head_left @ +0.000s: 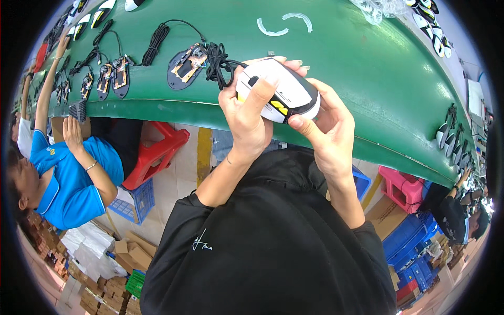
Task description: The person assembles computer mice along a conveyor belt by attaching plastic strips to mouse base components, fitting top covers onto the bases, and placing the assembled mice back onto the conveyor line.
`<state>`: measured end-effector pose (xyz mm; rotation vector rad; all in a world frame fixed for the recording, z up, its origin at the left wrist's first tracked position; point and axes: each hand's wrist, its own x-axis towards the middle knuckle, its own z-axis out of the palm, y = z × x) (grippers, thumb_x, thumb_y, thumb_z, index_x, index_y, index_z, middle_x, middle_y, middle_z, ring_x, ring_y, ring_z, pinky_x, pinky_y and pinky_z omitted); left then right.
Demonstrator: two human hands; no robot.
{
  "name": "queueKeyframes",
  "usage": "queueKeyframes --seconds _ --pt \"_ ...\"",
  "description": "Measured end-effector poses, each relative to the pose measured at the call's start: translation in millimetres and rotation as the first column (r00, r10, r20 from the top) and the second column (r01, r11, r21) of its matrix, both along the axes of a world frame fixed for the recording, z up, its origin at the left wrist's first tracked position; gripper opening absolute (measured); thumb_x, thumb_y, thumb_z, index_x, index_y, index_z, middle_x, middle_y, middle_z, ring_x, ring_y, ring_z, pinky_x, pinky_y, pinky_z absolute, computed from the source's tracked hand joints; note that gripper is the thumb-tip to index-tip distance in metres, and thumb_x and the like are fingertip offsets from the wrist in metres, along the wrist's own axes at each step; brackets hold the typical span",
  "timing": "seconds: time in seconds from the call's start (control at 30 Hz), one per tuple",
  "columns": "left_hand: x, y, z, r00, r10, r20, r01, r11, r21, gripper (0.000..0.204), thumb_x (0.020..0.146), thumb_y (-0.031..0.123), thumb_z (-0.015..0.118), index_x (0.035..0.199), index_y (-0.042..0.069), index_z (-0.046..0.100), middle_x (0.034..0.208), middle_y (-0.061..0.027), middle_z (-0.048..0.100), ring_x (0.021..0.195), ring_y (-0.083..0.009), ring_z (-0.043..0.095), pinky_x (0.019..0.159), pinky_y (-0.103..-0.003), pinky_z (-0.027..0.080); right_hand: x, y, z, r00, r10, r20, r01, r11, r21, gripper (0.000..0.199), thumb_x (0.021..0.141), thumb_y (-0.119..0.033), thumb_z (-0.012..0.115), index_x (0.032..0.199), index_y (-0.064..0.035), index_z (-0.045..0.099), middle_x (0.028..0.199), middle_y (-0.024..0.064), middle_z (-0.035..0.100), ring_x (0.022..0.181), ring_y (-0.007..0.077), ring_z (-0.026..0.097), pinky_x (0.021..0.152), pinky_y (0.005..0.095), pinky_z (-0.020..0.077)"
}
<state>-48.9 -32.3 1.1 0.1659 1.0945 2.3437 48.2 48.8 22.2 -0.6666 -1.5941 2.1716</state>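
White mouse (281, 84) held between the left hand (248, 116) and the right hand (331, 123)

In the head view, the mouse is at the near side of the green worktop (378, 73), raised in front of the wearer. Its shell is white, with a black rear edge and yellow patches along the near side. The left hand grips its front end, thumb pressed over the top near the dark scroll wheel (253, 81). The right hand cups its rear end, fingers behind and thumb against the near side. A black bundled cable (216, 65) runs to the mouse's front, just beside the left hand.

To the left lies an opened mouse base (184, 79), its inner parts bare; a second coiled cable (156, 44) lies near it. Further left, three more opened bases (121, 79) stand in a row. Beyond the mouse are two clear curved strips (298, 21), apart from each other, and clear plastic bags (374, 10) at the far edge. More mice (452, 144) are lined up at the right.

At the left sits a co-worker in a blue shirt (79, 181), one arm reaching along the worktop, beside a red stool (163, 149). A pink stool (401, 189) stands at the right.
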Motion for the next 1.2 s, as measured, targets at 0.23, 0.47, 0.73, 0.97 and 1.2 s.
queueKeyframes --seconds 0.23,0.47,0.73,0.97,1.2 --pt "-16 20 -27 0.977 -0.194 0.087 0.196 0.981 -0.005 0.031 0.094 0.013 0.055 0.112 -0.012 0.056 0.106 -0.0236 0.066 0.101 -0.0321 0.067 0.091 -0.042 0.054 0 24 -14 0.974 -0.024 0.226 0.062 0.985 -0.162 0.048 0.079 -0.002 0.077 0.121 0.0043 0.056 0.107 0.009 0.066 0.099 0.0145 0.063 0.087 0.0287 0.0518" --pt "12 32 -43 0.939 -0.336 0.077 0.342 0.937 -0.075 0.04 0.086 0.009 0.068 0.12 -0.005 0.052 0.113 -0.0171 0.064 0.102 -0.0235 0.064 0.088 -0.034 0.053 31 52 -14 0.932 0.05 0.36 -0.07 0.997 0.045 0.041 0.081 -0.003 0.074 0.117 0.0046 0.056 0.103 0.0091 0.068 0.093 0.0131 0.064 0.085 0.0279 0.0521" --pt "40 14 -38 0.955 -0.297 0.014 0.294 0.935 -0.2 0.074 0.066 0.012 0.089 0.122 0.001 0.041 0.106 -0.0065 0.057 0.099 -0.0126 0.058 0.084 -0.028 0.052 43 35 -32 0.945 0.043 0.323 -0.037 0.999 -0.025 0.038 0.089 -0.005 0.067 0.121 0.0065 0.051 0.106 0.0119 0.066 0.096 0.0148 0.063 0.085 0.0283 0.052" --pt "41 11 -48 0.955 -0.297 -0.029 0.281 0.929 -0.241 0.072 0.069 0.012 0.088 0.122 -0.001 0.04 0.105 -0.0078 0.056 0.097 -0.0133 0.058 0.082 -0.028 0.052 47 30 -46 0.949 0.008 0.314 0.014 0.998 -0.067 0.038 0.09 -0.006 0.067 0.121 0.0073 0.05 0.109 0.0135 0.066 0.1 0.0163 0.063 0.087 0.029 0.0514" --pt "39 14 -41 0.956 -0.293 0.0 0.283 0.924 -0.256 0.068 0.07 0.014 0.087 0.117 -0.002 0.041 0.103 -0.0077 0.057 0.093 -0.0122 0.058 0.078 -0.026 0.052 42 28 -41 0.935 -0.006 0.354 0.003 1.0 0.009 0.039 0.092 -0.009 0.066 0.122 0.0085 0.049 0.111 0.0143 0.066 0.103 0.0168 0.062 0.091 0.03 0.0497"
